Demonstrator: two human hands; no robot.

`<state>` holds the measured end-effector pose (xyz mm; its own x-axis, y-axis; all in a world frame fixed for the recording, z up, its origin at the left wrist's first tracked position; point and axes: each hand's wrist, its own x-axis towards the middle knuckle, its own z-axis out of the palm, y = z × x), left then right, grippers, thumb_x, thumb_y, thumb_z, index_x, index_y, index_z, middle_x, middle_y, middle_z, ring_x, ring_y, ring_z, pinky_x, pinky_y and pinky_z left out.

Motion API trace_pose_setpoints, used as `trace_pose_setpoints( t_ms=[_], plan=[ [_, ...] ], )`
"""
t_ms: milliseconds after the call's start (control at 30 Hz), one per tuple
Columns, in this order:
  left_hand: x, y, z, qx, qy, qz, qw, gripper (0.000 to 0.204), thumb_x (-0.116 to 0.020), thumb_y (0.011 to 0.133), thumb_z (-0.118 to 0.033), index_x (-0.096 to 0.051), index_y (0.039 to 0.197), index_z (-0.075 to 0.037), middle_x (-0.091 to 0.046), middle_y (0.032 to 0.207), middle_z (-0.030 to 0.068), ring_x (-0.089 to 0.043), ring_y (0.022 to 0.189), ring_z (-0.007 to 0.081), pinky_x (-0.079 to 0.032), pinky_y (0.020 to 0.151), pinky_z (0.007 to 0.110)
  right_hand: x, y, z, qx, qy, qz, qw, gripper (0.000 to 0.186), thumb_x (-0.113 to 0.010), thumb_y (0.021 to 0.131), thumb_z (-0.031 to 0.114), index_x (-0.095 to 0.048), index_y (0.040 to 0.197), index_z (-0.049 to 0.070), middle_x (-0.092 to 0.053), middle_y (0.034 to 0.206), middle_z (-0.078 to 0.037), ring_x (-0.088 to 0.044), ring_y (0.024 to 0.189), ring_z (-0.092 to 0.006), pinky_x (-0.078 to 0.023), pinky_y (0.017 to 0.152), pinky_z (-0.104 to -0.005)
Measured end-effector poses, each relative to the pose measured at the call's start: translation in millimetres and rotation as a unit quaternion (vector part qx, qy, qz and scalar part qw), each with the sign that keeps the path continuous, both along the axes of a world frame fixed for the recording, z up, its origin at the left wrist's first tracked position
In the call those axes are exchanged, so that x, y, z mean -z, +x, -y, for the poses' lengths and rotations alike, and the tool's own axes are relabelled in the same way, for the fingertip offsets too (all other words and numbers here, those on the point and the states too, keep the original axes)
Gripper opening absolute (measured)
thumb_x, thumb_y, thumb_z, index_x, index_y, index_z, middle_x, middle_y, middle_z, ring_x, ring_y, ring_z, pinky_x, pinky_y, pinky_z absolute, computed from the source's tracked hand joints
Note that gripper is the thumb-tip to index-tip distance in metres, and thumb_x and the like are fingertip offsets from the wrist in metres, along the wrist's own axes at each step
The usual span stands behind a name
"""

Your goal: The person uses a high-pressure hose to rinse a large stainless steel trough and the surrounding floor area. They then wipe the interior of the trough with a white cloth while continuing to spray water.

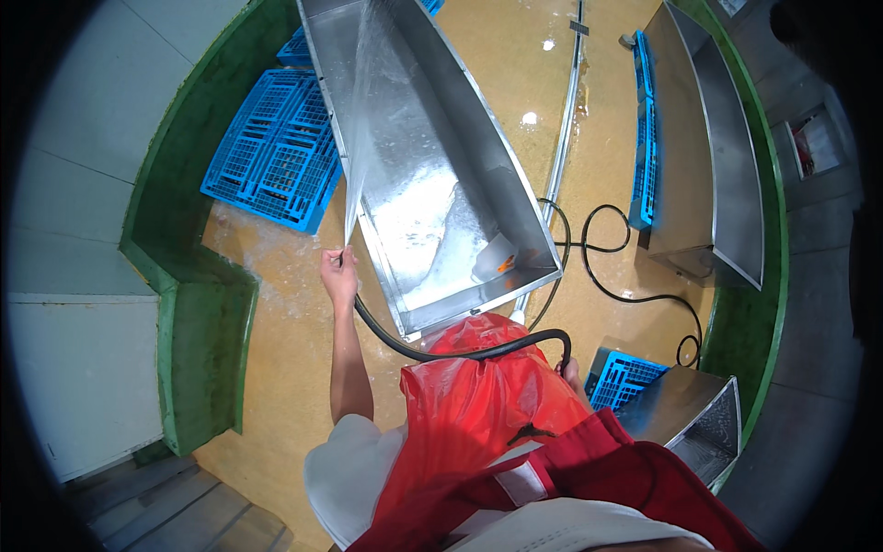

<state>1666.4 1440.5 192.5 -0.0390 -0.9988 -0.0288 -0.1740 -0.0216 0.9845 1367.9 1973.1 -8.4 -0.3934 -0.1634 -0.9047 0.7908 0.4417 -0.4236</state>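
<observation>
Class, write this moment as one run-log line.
left hand: holds black hose | right hand: partly hidden, holds hose | water: spraying over metal trough

A wet, yellow-tan floor point(285, 340) carries the things, with a narrow metal channel point(564, 138) running through it and splashed water spread at the left beside a blue slatted pallet point(274, 152) that lies flat. A thin black hose point(635, 300) trails across it in loose loops toward the right, near another blue pallet point(647, 138) seen mostly along its edge, while a third blue pallet point(625, 379) lies at the lower right. Whether the big open metal tub point(478, 138) meets the floor directly is hidden by its own body.
</observation>
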Motion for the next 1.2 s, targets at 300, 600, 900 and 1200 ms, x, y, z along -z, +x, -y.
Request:
trace_pose_setpoints(
  t_ms=[300,600,900,1200],
  plan=[
    [9.6,2.1,-5.2,0.009,0.068,0.014,0.998,0.022,-0.063,0.092,-0.016,-0.045,0.087,-0.006,-0.061,0.066,0.0061,-0.046,0.049,0.0042,-0.032,0.044,0.021,-16.6,7.3,3.4,0.007,0.02,-0.011,1.0,0.039,-0.031,0.09,0.033,-0.043,0.061,0.009,-0.041,0.049,-0.006,-0.04,0.041,-0.0183,-0.036,0.042,-0.0313],
    [9.2,5.8,-1.9,0.046,0.054,0.02,0.997,0.021,-0.065,0.09,-0.015,-0.047,0.086,-0.006,-0.062,0.066,0.0068,-0.047,0.051,0.005,-0.034,0.044,0.023,0.0,1.4,-0.2,-0.01,-0.02,-0.008,1.0,0.034,-0.027,0.094,0.027,-0.044,0.07,0.009,-0.042,0.052,-0.004,-0.041,0.043,-0.0169,-0.036,0.043,-0.0305],
    [5.9,-6.8,-29.7,0.274,0.19,0.14,0.932,0.021,-0.067,0.087,-0.018,-0.049,0.086,-0.008,-0.06,0.061,0.0049,-0.041,0.04,0.0065,-0.027,0.033,0.024,-17.8,16.8,4.8,-0.021,0.019,-0.006,1.0,0.034,-0.028,0.093,0.027,-0.044,0.069,0.009,-0.042,0.053,-0.003,-0.04,0.043,-0.0148,-0.033,0.041,-0.0276],
    [3.2,-12.3,-31.9,0.345,0.21,0.217,0.889,0.021,-0.068,0.086,-0.018,-0.049,0.087,-0.008,-0.06,0.061,0.0043,-0.042,0.04,0.007,-0.029,0.034,0.024,-43.6,26.4,21.7,-0.006,0.042,-0.001,0.999,0.035,-0.031,0.093,0.029,-0.046,0.068,0.011,-0.043,0.052,-0.002,-0.04,0.043,-0.0154,-0.033,0.041,-0.0287]
  ],
)
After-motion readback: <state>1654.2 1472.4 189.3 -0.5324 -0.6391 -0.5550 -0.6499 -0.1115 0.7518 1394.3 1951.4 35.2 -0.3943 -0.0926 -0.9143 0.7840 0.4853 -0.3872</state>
